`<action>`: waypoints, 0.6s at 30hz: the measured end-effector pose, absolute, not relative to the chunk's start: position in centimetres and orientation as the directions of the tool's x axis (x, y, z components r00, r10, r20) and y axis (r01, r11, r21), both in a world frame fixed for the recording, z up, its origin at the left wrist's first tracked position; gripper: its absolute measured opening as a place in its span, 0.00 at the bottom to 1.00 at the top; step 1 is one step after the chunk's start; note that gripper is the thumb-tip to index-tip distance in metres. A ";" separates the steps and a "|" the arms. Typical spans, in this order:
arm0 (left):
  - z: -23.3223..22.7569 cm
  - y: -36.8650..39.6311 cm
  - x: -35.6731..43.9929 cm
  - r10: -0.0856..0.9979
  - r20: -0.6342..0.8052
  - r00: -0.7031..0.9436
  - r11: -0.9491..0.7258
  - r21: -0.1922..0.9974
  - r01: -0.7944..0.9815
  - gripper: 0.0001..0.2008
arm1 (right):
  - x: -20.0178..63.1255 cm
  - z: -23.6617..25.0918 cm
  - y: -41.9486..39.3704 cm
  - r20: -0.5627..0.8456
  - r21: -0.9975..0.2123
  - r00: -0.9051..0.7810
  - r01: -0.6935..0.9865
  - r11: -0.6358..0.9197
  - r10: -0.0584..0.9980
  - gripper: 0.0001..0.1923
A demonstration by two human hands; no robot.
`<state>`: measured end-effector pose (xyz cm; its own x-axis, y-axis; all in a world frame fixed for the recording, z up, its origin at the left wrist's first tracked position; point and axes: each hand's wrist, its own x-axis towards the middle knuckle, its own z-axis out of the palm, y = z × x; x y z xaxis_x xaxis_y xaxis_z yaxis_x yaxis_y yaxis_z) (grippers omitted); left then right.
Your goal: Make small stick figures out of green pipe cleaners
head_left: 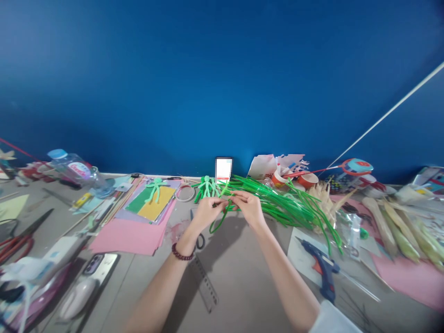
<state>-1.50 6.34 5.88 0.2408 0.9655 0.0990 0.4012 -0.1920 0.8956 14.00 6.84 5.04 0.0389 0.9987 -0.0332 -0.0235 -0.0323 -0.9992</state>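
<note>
My left hand (pixel 209 212) and my right hand (pixel 248 208) meet over the middle of the table. Their fingertips pinch a green pipe cleaner (pixel 218 225), which hangs in a loop below the left fingers. Just behind the left hand is a light green pipe-cleaner figure (pixel 207 185). A pile of long green pipe cleaners (pixel 284 203) spreads to the right of my right hand. Another pale green figure (pixel 155 189) lies on coloured sheets at the left. A phone-like screen (pixel 224 169) stands upright behind my hands.
Pink paper (pixel 128 236), a ruler (pixel 205 282) and small scissors (pixel 200 240) lie near my left arm. A blue glue gun (pixel 322 268) rests right of my right arm. Red-handled scissors (pixel 21 245), a phone (pixel 104 268) and a plastic bottle (pixel 74 166) are at the left. A blue wall (pixel 222 83) rises behind.
</note>
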 end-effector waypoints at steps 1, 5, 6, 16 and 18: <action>5.8 6.3 -1.5 0.965 0.102 0.244 -0.195 0.895 0.400 0.19 | 14.0 5.1 6.8 -0.027 -0.999 0.041 -0.019 -0.026 0.999 0.19; 5.7 6.4 -1.6 0.965 0.088 0.248 -0.184 0.899 0.397 0.19 | 14.0 5.4 6.7 0.001 -1.000 0.049 0.009 0.000 0.999 0.17; 5.6 6.4 -1.6 0.965 0.084 0.249 -0.181 0.900 0.397 0.19 | 14.0 5.5 6.7 0.005 -1.000 0.050 0.017 0.004 0.999 0.17; 5.4 6.3 -0.8 0.942 0.127 0.310 -0.228 0.922 0.313 0.18 | 14.0 5.1 6.9 -0.045 -0.994 0.055 -0.105 -0.039 0.997 0.15; 5.3 6.3 -0.6 0.941 0.141 0.309 -0.247 0.909 0.336 0.18 | 14.1 5.1 6.9 -0.048 -0.993 0.058 -0.113 -0.041 0.997 0.16</action>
